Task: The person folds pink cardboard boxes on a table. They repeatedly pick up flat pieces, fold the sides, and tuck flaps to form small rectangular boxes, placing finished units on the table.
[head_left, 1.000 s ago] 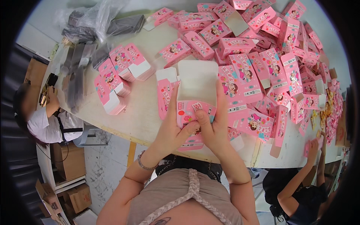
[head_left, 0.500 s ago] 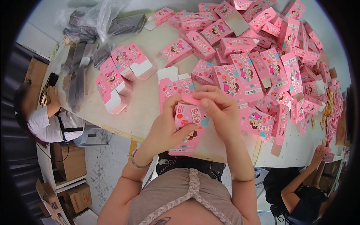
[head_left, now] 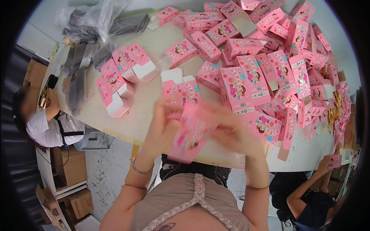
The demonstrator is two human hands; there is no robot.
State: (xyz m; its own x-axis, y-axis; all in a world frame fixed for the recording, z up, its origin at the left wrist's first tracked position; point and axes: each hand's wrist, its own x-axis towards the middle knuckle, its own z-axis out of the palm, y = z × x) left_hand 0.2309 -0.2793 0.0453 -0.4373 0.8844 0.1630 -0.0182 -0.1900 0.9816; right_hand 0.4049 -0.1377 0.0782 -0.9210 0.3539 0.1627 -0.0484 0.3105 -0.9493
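Note:
A pink printed carton [head_left: 189, 136] is between my hands, above the table's near edge and smeared by motion. My left hand [head_left: 162, 125] is curled against its left side, gripping it. Blur hides the fingers of my right hand [head_left: 233, 131], which is at the carton's right side; whether it grips the carton I cannot tell. Just beyond my hands lies a flat pink carton [head_left: 179, 89] with white flaps.
Folded pink cartons [head_left: 246, 86] pile up on the right and far side. Stacks of flat cartons [head_left: 115, 79] lie to the left, near dark plastic-wrapped packs [head_left: 79, 86]. One person [head_left: 54, 123] sits at left, another [head_left: 312, 196] at right. Wrapped sweets [head_left: 341, 119] heap at far right.
My right hand has moved right and slightly down, away from the carton's top. My left hand has shifted a little left. The carton has tilted and become blurred.

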